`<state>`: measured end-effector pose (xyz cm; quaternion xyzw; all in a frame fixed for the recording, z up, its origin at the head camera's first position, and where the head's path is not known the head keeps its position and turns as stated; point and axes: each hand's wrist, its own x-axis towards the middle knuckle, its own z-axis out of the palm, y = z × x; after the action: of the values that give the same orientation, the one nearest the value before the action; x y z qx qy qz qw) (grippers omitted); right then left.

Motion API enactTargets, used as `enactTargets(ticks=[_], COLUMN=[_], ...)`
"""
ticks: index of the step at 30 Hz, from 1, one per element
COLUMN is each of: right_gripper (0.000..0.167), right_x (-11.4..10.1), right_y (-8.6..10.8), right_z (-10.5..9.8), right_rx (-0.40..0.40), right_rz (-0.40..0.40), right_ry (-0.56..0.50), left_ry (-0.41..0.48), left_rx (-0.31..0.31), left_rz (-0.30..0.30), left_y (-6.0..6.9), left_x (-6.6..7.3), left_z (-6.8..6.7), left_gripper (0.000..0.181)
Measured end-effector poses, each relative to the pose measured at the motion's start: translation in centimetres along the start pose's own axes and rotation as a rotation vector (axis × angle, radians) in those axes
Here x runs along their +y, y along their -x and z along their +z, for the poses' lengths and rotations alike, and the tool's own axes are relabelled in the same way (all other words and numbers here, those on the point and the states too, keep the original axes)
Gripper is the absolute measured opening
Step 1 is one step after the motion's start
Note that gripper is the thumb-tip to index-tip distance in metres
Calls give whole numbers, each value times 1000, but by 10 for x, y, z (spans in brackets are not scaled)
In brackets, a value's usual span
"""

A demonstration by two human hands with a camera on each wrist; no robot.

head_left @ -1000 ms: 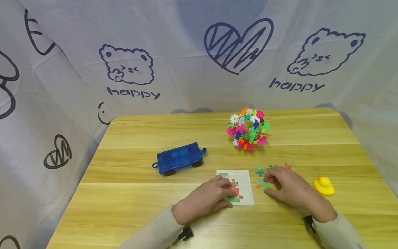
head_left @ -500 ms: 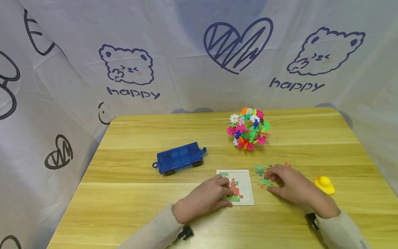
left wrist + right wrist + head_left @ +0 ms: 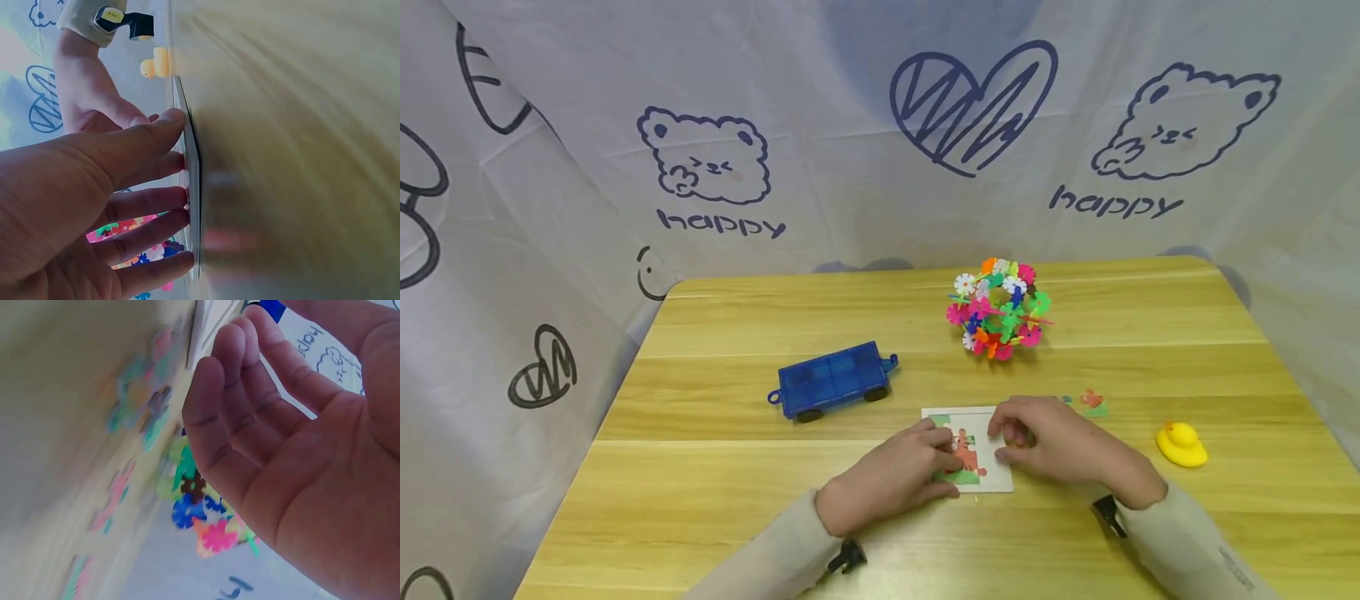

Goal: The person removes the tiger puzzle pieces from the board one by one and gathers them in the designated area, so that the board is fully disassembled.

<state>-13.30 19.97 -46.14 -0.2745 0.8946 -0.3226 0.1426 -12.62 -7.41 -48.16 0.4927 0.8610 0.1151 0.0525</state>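
Observation:
In the head view my left hand rests on a white puzzle board, which bears a partly covered picture of joined red and green pieces. Its fingers and thumb stretch out, tips touching the board in the left wrist view. My right hand hovers at the board's right edge with bent fingers; whether a piece is between thumb and index finger is hidden. Loose pieces lie beyond it, partly covered. The right wrist view shows blurred loose pieces beside the curved fingers.
A blue toy wagon stands left of and behind the board. Behind the board and to its right is a ball of colourful flower-shaped pieces. A yellow duck sits at the right. A printed white cloth hangs behind the table.
My right hand has moved left from the loose pieces to the board's right edge, uncovering a red and green piece behind it. My left hand has stayed on the board.

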Motion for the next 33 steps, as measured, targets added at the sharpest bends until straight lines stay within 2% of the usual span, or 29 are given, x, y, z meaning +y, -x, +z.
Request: enactTargets(ticks=[10,15,26,30,33], right_gripper=[17,20,27,29,30], right_x=[-6,-13,-18,-19,-17], right_y=[-25,-32,-41,-43,-42], right_z=[9,11,16,14,14], right_rx=[-55,-72,-117,-132,-120], right_rz=[-11,22,108,110,81], right_ry=[39,58,31,6,-12], left_ry=[-12,-15,40,51,51], left_rx=[-30,-23,12,16,23], left_rz=[5,10,2,-4,-5], left_y=[-1,-1,1,1,0], left_x=[-1,-1,-2,-2,-2], left_z=[-2,-1,1,1,1], left_gripper=[36,34,33,31,29])
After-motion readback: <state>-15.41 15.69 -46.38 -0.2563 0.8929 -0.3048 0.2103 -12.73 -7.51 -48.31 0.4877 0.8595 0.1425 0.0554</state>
